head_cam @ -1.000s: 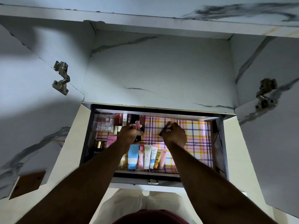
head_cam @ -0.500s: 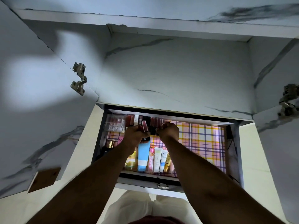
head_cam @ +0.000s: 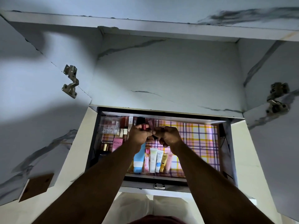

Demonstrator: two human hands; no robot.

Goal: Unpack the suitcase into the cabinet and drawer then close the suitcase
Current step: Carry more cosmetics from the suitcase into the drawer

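The drawer (head_cam: 161,179) is pulled open below the cabinet, lined with pink and yellow plaid paper (head_cam: 197,139). Both hands meet over its back middle. My left hand (head_cam: 140,135) is closed around small lipstick tubes (head_cam: 143,126), one red tip poking up. Touching it, my right hand (head_cam: 168,136) pinches another small dark tube. A row of cosmetic tubes (head_cam: 153,160) lies along the front. Boxes and a clear case (head_cam: 110,126) fill the back left corner, with a pink Pond's box (head_cam: 117,143) beside them. The suitcase is out of view.
The open marble-pattern cabinet (head_cam: 161,70) above the drawer shows a bare shelf. Its two doors swing out at left (head_cam: 32,110) and right (head_cam: 278,143), with metal hinges (head_cam: 70,81). The drawer's right half shows only the liner. My lap sits below the drawer front.
My right hand has moved left from the drawer's middle to meet my left hand. Both hands now hold small tubes together at the back.
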